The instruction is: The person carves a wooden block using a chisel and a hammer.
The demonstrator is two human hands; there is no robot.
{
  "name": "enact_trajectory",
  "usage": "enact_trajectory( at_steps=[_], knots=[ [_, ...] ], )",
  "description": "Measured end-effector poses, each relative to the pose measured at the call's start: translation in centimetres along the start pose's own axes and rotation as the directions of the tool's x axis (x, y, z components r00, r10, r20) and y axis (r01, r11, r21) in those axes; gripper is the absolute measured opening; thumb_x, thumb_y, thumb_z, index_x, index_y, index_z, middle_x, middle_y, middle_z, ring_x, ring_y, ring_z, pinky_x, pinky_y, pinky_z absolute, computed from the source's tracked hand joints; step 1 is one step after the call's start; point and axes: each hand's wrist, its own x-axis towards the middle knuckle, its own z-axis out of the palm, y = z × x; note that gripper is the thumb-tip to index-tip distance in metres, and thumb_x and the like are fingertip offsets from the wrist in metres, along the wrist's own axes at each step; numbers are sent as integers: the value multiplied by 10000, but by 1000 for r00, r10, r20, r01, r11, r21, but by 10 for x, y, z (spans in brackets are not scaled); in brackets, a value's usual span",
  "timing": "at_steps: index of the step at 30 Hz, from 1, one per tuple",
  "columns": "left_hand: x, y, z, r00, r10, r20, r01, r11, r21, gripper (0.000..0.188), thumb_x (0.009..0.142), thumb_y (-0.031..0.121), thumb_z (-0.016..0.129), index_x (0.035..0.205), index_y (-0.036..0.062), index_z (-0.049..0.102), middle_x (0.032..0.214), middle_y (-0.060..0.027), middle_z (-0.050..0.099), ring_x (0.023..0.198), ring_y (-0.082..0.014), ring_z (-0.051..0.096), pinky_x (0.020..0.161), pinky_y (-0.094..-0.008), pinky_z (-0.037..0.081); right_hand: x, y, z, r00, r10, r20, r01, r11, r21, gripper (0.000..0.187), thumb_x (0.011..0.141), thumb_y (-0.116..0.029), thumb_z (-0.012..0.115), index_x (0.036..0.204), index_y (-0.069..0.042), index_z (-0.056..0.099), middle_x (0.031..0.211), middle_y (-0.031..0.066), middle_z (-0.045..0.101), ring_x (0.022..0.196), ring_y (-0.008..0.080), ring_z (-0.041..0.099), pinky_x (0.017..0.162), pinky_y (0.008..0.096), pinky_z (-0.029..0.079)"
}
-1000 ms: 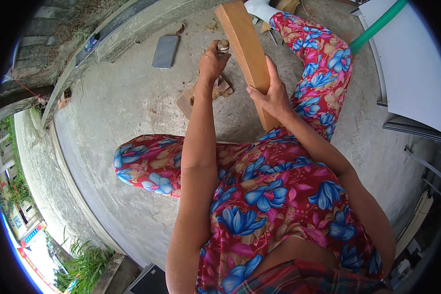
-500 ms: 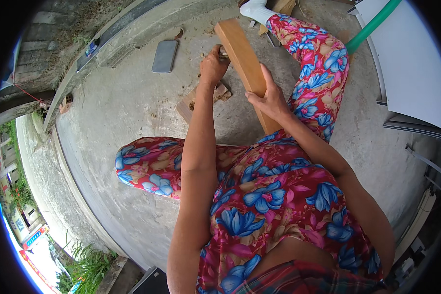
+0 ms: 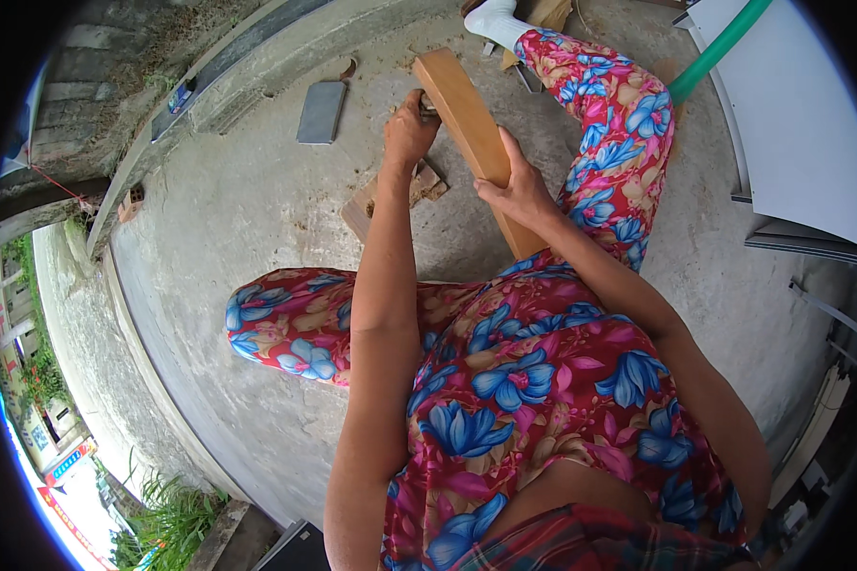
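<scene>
A long, squared piece of light-brown wood (image 3: 467, 114) slants up from my lap, its far end raised above the floor. My right hand (image 3: 524, 195) grips it partway along, thumb on one side and fingers across the face. At the wood's left side, near its far end, is my left hand (image 3: 409, 131). Its fingers are curled round a small brownish thing against the wood, mostly hidden, so I cannot make out its kind. Below my left hand, a flat wooden board (image 3: 360, 211) and a darker wood block (image 3: 428, 183) lie on the floor amid brown crumbs.
A grey rectangular slab (image 3: 322, 112) lies on the concrete floor, a small curved brown piece (image 3: 349, 68) by its corner. My outstretched leg (image 3: 614, 143) borders the wood on the right. Beyond it are a green hose (image 3: 719, 55) and a white panel (image 3: 781, 105).
The far end of the wood has dipped slightly toward me. My left hand has shifted a little left and nearer along its side; my right hand keeps its grip.
</scene>
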Motion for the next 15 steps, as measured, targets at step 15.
enact_trajectory(
  at_steps=[15],
  knots=[
    [2, -15, -17, 997, -41, -66, 23, 967, -254, 427, 794, 197, 744, 1160, 80, 559, 982, -183, 707, 945, -378, 669, 791, -433, 518, 2, -12, -2, 964, -198, -179, 223, 966, 129, 881, 806, -171, 725, 1509, -2, 222, 1396, 223, 464, 1267, 281, 505, 1037, 381, 436]
  ],
)
